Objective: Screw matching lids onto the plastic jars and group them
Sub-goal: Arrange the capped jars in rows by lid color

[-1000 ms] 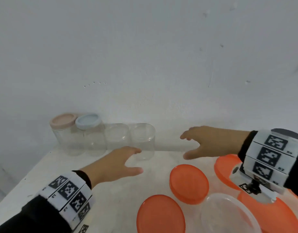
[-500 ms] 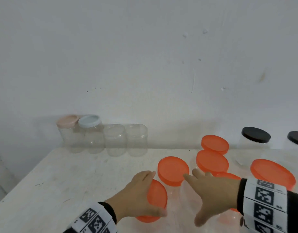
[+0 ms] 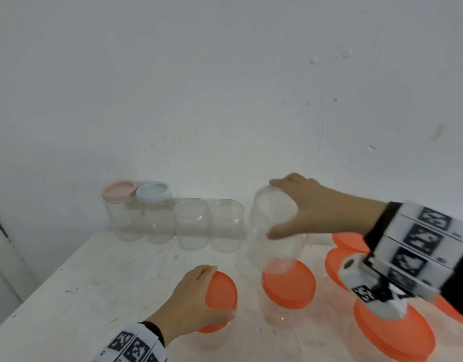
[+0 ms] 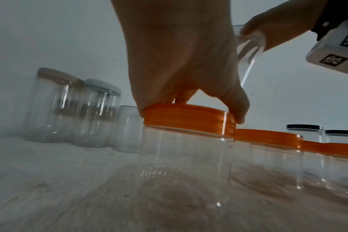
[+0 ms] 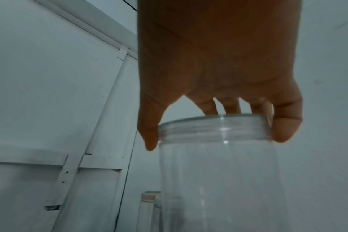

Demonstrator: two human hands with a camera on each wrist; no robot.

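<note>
My left hand (image 3: 196, 296) (image 4: 189, 100) grips the orange lid (image 3: 222, 293) (image 4: 189, 120) of a clear jar (image 4: 185, 158) that stands at the table's front. My right hand (image 3: 311, 207) (image 5: 216, 125) holds a lidless clear jar (image 3: 273, 226) (image 5: 218, 172) by its threaded rim, lifted above the table and over another orange-lidded jar (image 3: 289, 286). At the back left, against the wall, stand a pink-lidded jar (image 3: 120, 210), a blue-lidded jar (image 3: 154, 212) and two lidless clear jars (image 3: 191, 223) (image 3: 227, 222).
More orange-lidded jars (image 3: 392, 333) crowd the front right under my right wrist. Two black-lidded jars (image 4: 304, 133) show far right in the left wrist view. The white table (image 3: 94, 283) has its left edge near the wall corner, with bare surface at left.
My right hand has taken a lidless clear jar and lifted it up toward the back row. My left hand stays on the orange-lidded front jar.
</note>
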